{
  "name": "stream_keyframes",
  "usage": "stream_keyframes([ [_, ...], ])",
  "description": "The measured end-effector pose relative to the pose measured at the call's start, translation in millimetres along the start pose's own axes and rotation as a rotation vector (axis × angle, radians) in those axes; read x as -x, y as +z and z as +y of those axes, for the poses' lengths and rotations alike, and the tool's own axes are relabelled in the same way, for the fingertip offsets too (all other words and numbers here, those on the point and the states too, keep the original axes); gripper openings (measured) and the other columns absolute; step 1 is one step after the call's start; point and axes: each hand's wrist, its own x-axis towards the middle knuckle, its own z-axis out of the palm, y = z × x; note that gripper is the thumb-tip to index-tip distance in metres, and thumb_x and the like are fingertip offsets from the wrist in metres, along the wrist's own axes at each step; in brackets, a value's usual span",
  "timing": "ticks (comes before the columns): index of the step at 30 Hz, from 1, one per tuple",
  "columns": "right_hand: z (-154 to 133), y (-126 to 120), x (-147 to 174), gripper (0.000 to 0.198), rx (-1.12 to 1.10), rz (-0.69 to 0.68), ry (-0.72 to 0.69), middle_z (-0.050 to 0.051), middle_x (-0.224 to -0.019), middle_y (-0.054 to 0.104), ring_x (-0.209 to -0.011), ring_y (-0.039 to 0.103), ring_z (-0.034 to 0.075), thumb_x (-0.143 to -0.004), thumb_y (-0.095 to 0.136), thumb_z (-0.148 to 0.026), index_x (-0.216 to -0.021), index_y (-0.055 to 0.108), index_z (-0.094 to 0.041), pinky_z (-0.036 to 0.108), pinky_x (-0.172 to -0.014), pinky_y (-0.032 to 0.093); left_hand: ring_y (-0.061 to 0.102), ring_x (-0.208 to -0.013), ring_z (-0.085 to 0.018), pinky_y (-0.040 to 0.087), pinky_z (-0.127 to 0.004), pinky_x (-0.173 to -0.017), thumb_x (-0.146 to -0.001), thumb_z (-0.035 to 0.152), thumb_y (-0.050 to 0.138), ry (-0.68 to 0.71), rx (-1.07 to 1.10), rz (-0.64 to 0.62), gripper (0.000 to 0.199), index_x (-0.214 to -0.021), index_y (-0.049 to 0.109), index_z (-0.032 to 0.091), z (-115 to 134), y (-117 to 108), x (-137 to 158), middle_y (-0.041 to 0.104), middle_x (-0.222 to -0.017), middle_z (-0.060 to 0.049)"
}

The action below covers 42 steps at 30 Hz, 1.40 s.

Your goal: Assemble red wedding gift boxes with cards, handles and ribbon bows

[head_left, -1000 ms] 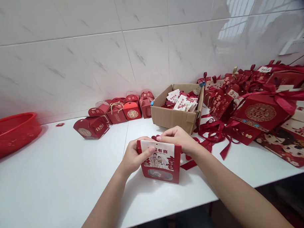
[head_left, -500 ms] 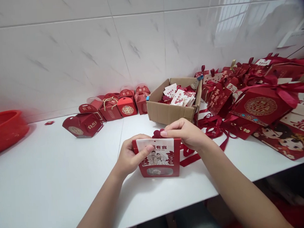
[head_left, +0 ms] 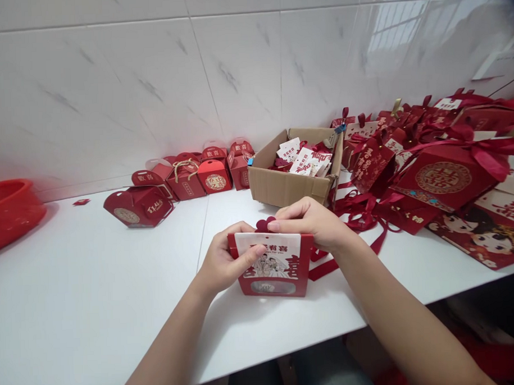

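Note:
A red gift box (head_left: 248, 276) with an oval clear window stands upright on the white table. Over its upper front lies a white card (head_left: 279, 245) printed with a bridal couple and red characters. My left hand (head_left: 229, 258) is closed around the box's left side, thumb pressed on the card. At the top edge, my right hand (head_left: 311, 227) pinches a dark red scalloped piece (head_left: 264, 225) that rises behind the card. Whether that piece is a tag or part of the box I cannot tell. The right hand's lower fingers are hidden behind the box.
Behind my hands sits an open cardboard box (head_left: 288, 191) of white cards and dark red pieces. Small red boxes (head_left: 184, 181) line the wall. Red ribbons (head_left: 358, 206) and piled gift boxes (head_left: 444, 177) lie right. A red basin (head_left: 13, 218) is far left.
The gift box and both hands have shifted very slightly to the right in view. The right hand's pinch has moved a little left along the dark red piece.

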Motion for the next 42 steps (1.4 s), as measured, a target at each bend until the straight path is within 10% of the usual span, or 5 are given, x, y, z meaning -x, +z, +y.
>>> stream_keyframes([
  [7, 2.5, 7.5, 0.3, 0.021, -0.043, 0.036, 0.000, -0.001, -0.053, 0.059, -0.047, 0.046, 0.007, -0.066, 0.075, -0.035, -0.062, 0.071, -0.015, 0.021, -0.043, 0.033, 0.041, -0.048, -0.005, 0.036, -0.016, -0.044, -0.075, 0.027, 0.066, -0.028, 0.069, 0.055, 0.020, -0.070, 0.049, 0.018, -2.2, 6.4, 1.2, 0.046, -0.056, 0.007],
  [16, 12.9, 28.6, -5.3, 0.020, -0.429, 0.505, -0.215, -0.005, -0.054, 0.054, -0.047, 0.045, 0.007, -0.070, 0.071, -0.034, -0.063, 0.059, -0.019, 0.019, -0.044, 0.036, 0.058, -0.066, -0.010, 0.048, -0.020, -0.057, -0.075, 0.023, 0.067, 0.087, -0.073, 0.279, 0.009, -0.075, 0.059, 0.018, -0.2, 12.3, 1.6, 0.062, -0.074, 0.001],
  [27, 17.1, 38.7, -4.0, 0.023, -0.181, 0.546, -0.284, -0.003, -0.062, 0.054, -0.053, 0.047, 0.009, -0.075, 0.065, -0.041, -0.069, 0.057, -0.020, 0.021, -0.051, 0.040, 0.060, -0.066, -0.012, 0.051, -0.023, -0.059, -0.074, 0.029, 0.067, 0.000, -0.060, 0.237, 0.017, -0.071, 0.056, 0.017, 4.1, 12.9, 0.5, 0.067, -0.079, -0.002],
  [42, -31.5, -4.1, -17.4, 0.027, 0.347, 0.011, 0.067, 0.005, -0.068, 0.069, -0.059, 0.056, 0.013, -0.064, 0.073, -0.043, -0.072, 0.075, -0.018, 0.025, -0.051, 0.039, 0.051, -0.062, -0.009, 0.043, -0.021, -0.056, -0.076, 0.027, 0.064, 0.020, 0.008, 0.196, 0.024, -0.067, 0.043, 0.017, -2.9, 10.4, 1.0, 0.054, -0.072, 0.002],
])
